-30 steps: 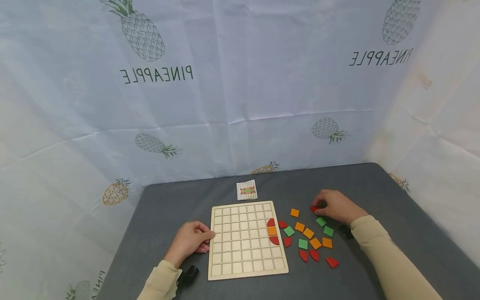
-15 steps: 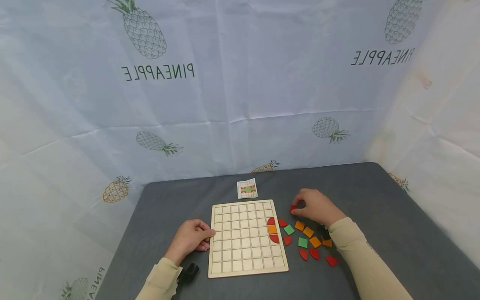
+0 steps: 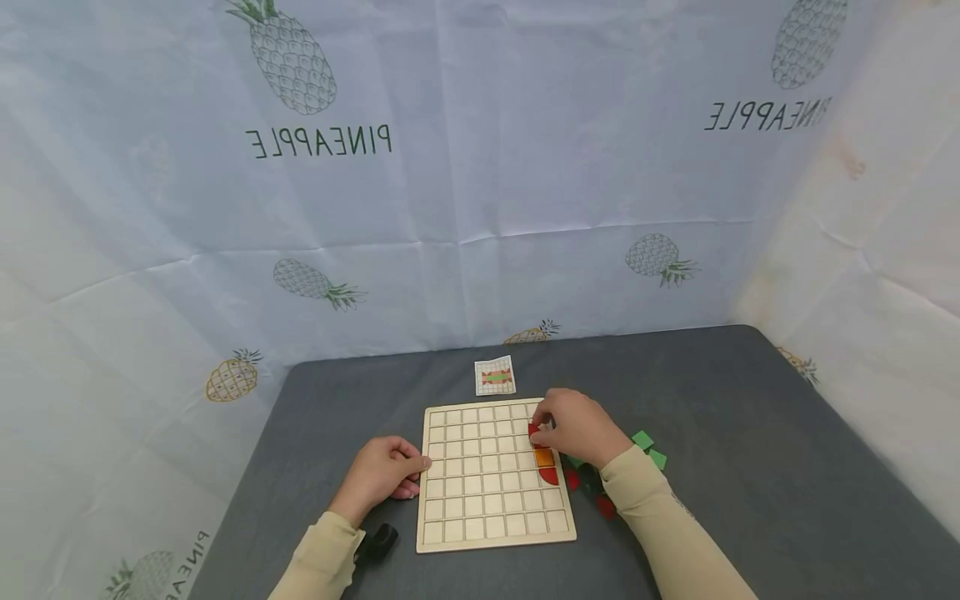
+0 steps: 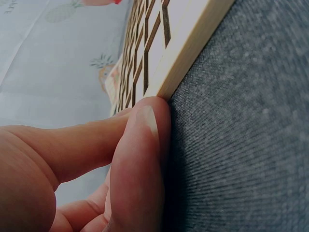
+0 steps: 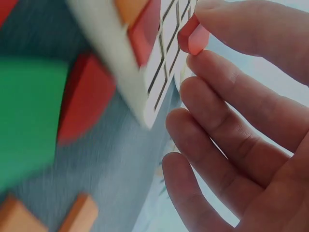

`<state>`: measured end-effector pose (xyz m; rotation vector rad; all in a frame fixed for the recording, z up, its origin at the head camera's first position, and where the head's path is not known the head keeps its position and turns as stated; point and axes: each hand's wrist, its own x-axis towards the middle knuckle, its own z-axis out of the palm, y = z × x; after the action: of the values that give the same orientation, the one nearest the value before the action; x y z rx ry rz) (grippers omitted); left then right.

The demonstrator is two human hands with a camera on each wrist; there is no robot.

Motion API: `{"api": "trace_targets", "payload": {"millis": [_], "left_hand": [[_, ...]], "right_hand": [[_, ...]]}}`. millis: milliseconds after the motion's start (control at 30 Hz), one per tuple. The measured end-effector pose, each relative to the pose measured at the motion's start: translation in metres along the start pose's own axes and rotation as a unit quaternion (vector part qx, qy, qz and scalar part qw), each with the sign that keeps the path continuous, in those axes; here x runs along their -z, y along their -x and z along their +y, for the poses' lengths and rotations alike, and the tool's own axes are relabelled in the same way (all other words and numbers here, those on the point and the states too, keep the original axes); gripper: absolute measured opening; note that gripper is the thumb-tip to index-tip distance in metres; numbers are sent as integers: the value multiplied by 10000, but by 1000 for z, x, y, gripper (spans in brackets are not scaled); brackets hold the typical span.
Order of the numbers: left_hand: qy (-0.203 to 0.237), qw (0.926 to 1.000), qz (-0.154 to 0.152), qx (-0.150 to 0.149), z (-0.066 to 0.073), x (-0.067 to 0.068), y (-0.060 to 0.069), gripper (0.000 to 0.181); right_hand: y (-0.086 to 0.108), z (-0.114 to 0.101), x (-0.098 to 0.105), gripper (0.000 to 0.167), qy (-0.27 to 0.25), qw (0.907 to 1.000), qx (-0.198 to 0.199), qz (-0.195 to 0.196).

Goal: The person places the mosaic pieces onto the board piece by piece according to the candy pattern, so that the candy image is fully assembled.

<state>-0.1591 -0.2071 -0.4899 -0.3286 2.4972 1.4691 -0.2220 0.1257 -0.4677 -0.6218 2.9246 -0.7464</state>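
Head view is showing me the left hand (image 3: 378, 473) holding the board (image 3: 497, 547) at its left edge; most squares (image 3: 474, 528) are lying bare — work is looking early. Behind, the card (image 3: 495, 376) is carrying too small a pattern. The right hand (image 3: 581, 427) is pinching a red piece (image 5: 194, 38) over the board, near one placed orange tile (image 3: 544, 458), while its sleeve (image 3: 647, 490) is partly hiding loose pieces (image 3: 642, 439).

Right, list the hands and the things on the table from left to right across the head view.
Left hand → board → right hand, holding a red piece → rightmost green square. The picture card lies beyond the board, so it is left out.
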Motion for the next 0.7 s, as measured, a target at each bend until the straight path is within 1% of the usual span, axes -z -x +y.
{"api": "trace_targets", "payload": {"millis": [100,233,500,700], "left_hand": [[-5,10000,-20,-4,-1,0,0,24],[-32,10000,-8,12,-1,-1,-2,24],[-22,10000,6,-1,0,-2,-5,22],[-40,10000,42,80,-1,-1,-4,23]], "right_hand": [[1,-9,-5,13,98,9999,38,13],[3,-15,-8,13,174,9998,96,-18],[2,-15,-13,14,346,9989,309,73],[1,-16,-17,12,247,9990,359,51]]}}
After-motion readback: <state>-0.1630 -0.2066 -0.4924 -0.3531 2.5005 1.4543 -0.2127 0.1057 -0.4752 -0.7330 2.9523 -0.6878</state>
